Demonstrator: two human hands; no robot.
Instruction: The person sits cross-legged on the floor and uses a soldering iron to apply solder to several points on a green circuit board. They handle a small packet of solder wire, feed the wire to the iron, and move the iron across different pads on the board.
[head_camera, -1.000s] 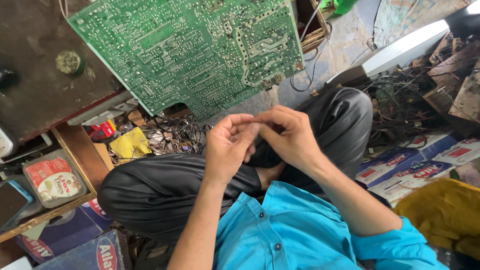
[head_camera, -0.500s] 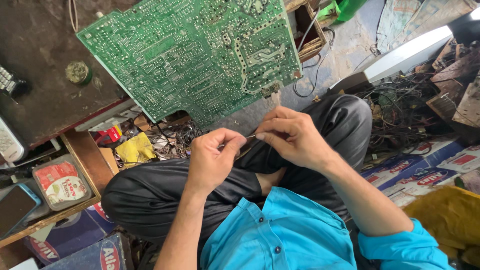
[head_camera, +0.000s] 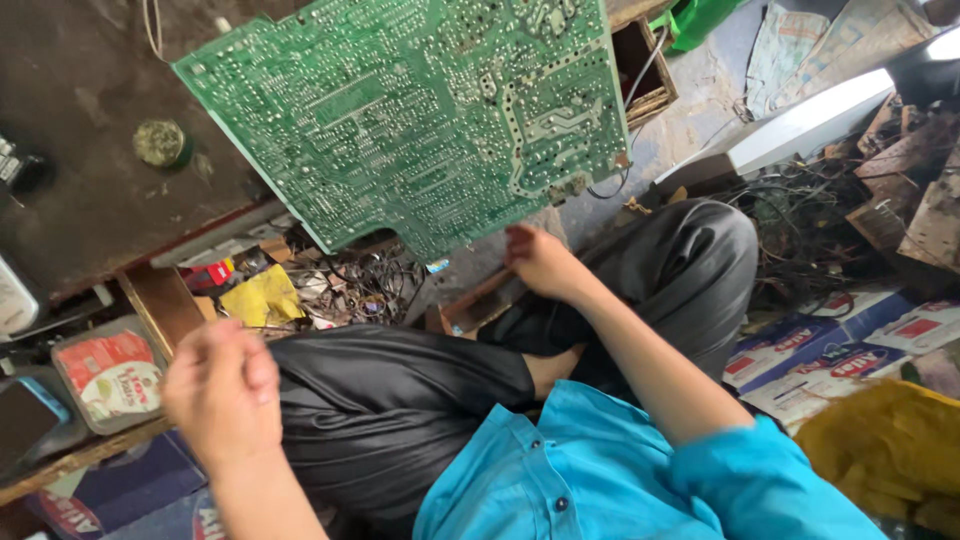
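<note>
A large green circuit board (head_camera: 420, 120) lies solder side up, jutting over the edge of a dark workbench (head_camera: 90, 210). My right hand (head_camera: 540, 262) reaches up to the board's lower edge, just under its corner; its fingertips are curled and hard to see. My left hand (head_camera: 222, 385) is low on the left above my knee, blurred, with the fingers closed in a fist and nothing visible in it. I sit cross-legged in dark trousers (head_camera: 400, 400) and a blue shirt.
On the bench is a small round tin (head_camera: 160, 142). Below it lie a yellow wrapper (head_camera: 262, 298), a labelled rectangular tin (head_camera: 108, 375) and tangled wires (head_camera: 365, 285). To the right are a long white casing (head_camera: 800, 130), scrap wires (head_camera: 800, 230), printed cartons (head_camera: 830, 350) and a yellow bag (head_camera: 890, 440).
My hands were together over my lap, pinching a thin wire. They have come apart: the left dropped down and left, the right moved up to the board's edge.
</note>
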